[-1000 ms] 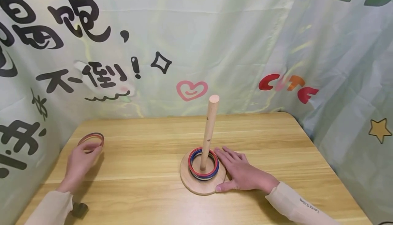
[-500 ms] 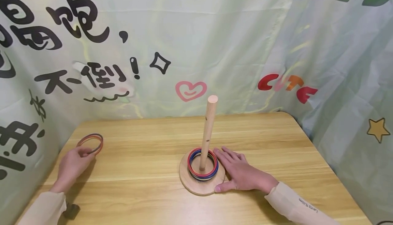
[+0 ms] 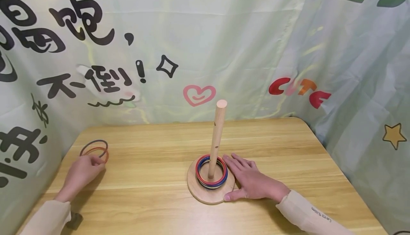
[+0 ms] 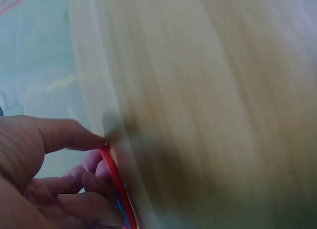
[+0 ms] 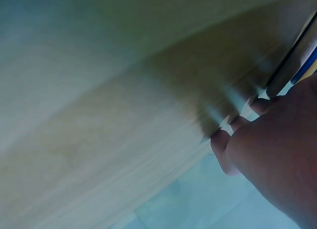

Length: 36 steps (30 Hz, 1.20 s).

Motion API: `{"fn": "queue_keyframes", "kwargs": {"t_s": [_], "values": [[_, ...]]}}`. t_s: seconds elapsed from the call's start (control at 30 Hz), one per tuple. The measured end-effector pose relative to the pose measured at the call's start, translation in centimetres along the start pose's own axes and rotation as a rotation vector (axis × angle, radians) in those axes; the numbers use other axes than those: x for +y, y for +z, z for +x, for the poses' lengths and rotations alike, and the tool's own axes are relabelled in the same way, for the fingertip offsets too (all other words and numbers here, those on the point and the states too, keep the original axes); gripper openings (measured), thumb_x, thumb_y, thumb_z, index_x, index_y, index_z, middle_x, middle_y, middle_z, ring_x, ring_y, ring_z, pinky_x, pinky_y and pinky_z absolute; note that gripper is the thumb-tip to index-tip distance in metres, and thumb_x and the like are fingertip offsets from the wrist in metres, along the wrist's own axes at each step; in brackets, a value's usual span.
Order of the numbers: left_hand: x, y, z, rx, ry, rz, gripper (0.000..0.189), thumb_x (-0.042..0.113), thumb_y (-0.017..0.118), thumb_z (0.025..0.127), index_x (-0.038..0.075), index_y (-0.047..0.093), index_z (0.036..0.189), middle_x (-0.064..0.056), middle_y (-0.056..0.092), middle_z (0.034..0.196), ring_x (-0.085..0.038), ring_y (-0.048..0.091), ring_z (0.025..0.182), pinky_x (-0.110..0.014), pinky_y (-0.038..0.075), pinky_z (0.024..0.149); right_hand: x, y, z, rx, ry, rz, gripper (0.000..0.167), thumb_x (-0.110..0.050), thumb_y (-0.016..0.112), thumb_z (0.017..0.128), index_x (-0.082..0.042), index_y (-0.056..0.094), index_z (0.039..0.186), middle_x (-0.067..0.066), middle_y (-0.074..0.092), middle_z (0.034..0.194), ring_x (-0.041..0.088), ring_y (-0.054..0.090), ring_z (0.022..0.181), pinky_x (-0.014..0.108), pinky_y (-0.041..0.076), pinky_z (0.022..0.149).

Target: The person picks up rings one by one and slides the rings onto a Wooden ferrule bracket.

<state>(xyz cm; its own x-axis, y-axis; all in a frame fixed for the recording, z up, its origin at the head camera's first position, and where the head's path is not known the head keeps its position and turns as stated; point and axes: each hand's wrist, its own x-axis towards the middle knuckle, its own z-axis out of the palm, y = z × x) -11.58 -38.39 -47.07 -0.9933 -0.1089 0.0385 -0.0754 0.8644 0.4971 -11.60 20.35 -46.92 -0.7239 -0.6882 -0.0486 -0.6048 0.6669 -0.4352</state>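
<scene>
My left hand [image 3: 82, 171] pinches a red ring [image 4: 115, 173] between thumb and fingers at the table's left side. A blue ring [image 3: 95, 141] shows just beyond the fingers, overlapping the red one; in the left wrist view it runs close beside it. A round wooden base [image 3: 209, 198] carries an upright peg [image 3: 218, 128]. Around the foot of this peg lies a stack of several rings [image 3: 212, 183], a red one uppermost. With fingers spread, my right hand [image 3: 251, 182] rests against the base's right edge, thumb at its front rim.
The wood-grain table [image 3: 150, 206] ends at a printed curtain [image 3: 240, 50] behind and at both sides. A small dark object [image 3: 75, 220] is by the left sleeve [image 3: 48, 217].
My left hand first drew back to the left with the two rings, then moved slightly right. The red and blue rings have spread apart. My right hand stays at the base.
</scene>
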Motion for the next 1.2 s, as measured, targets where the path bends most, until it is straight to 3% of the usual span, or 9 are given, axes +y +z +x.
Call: {"fn": "queue_keyframes", "kwargs": {"t_s": [0.1, 0.2, 0.47, 0.73, 0.9, 1.07, 1.2], "values": [[0.9, -0.1, -0.3, -0.040, -0.011, -0.008, 0.016, 0.016, 0.075, 0.095, 0.001, 0.075, 0.096, -0.007, 0.073, 0.087, -0.023, 0.057, 0.073, -0.038, 0.043, 0.064, 0.0, 0.0, 0.0, 0.002, -0.004, -0.006, 0.119, -0.071, 0.075, 0.093, -0.001, 0.020, 0.173, 0.017, 0.026, 0.177, 0.047, 0.018, 0.162, 0.071, 0.030, 0.113], [2.1, -0.1, -0.9, -0.018, 0.013, -0.014, 0.016, 0.015, 0.073, 0.097, -0.001, 0.073, 0.099, -0.006, 0.072, 0.086, -0.021, 0.058, 0.071, -0.036, 0.045, 0.062, 0.0, 0.1, 0.1, 0.003, -0.008, -0.009, 0.119, -0.071, 0.075, 0.093, -0.002, 0.020, 0.173, 0.017, 0.026, 0.177, 0.047, 0.018, 0.162, 0.071, 0.030, 0.113], [6.0, 0.1, -2.2, 0.183, 0.165, -0.052, 0.023, 0.005, 0.074, 0.094, -0.002, 0.075, 0.115, -0.003, 0.070, 0.087, -0.016, 0.053, 0.065, -0.030, 0.040, 0.051, 0.1, -0.1, 0.1, 0.007, -0.011, -0.022, 0.120, -0.073, 0.074, 0.093, -0.001, 0.021, 0.172, 0.017, 0.027, 0.176, 0.046, 0.019, 0.162, 0.071, 0.031, 0.112], [9.2, -0.6, -2.6, 0.392, 0.353, -0.094, 0.023, -0.007, 0.079, 0.089, 0.003, 0.080, 0.109, 0.002, 0.066, 0.080, -0.008, 0.052, 0.066, -0.019, 0.039, 0.055, 0.0, 0.0, 0.0, 0.005, -0.001, -0.017, 0.119, -0.071, 0.075, 0.093, -0.001, 0.021, 0.172, 0.018, 0.027, 0.176, 0.046, 0.019, 0.162, 0.071, 0.031, 0.112], [10.9, -1.1, -3.1, 0.412, 0.404, -0.123, 0.024, -0.007, 0.081, 0.089, 0.006, 0.082, 0.109, 0.003, 0.069, 0.083, -0.007, 0.051, 0.063, -0.016, 0.038, 0.055, 0.0, 0.0, 0.0, 0.007, -0.001, -0.010, 0.119, -0.071, 0.076, 0.093, -0.001, 0.021, 0.172, 0.017, 0.028, 0.176, 0.046, 0.020, 0.162, 0.071, 0.031, 0.112], [12.7, -1.9, -3.9, 0.402, 0.438, -0.084, 0.025, -0.005, 0.084, 0.088, 0.010, 0.084, 0.108, 0.002, 0.075, 0.089, -0.005, 0.046, 0.055, -0.021, 0.036, 0.052, 0.1, 0.1, -0.1, 0.010, -0.003, -0.011, 0.119, -0.071, 0.076, 0.092, -0.001, 0.021, 0.172, 0.017, 0.028, 0.176, 0.046, 0.020, 0.162, 0.070, 0.032, 0.112], [14.0, -2.5, -4.5, 0.351, 0.428, -0.100, 0.027, -0.002, 0.086, 0.090, 0.012, 0.084, 0.112, 0.005, 0.073, 0.084, -0.005, 0.047, 0.054, -0.022, 0.036, 0.047, 0.2, 0.1, -0.1, 0.016, -0.008, -0.015, 0.119, -0.071, 0.075, 0.092, -0.001, 0.022, 0.172, 0.017, 0.028, 0.176, 0.046, 0.021, 0.161, 0.070, 0.032, 0.112]]}}
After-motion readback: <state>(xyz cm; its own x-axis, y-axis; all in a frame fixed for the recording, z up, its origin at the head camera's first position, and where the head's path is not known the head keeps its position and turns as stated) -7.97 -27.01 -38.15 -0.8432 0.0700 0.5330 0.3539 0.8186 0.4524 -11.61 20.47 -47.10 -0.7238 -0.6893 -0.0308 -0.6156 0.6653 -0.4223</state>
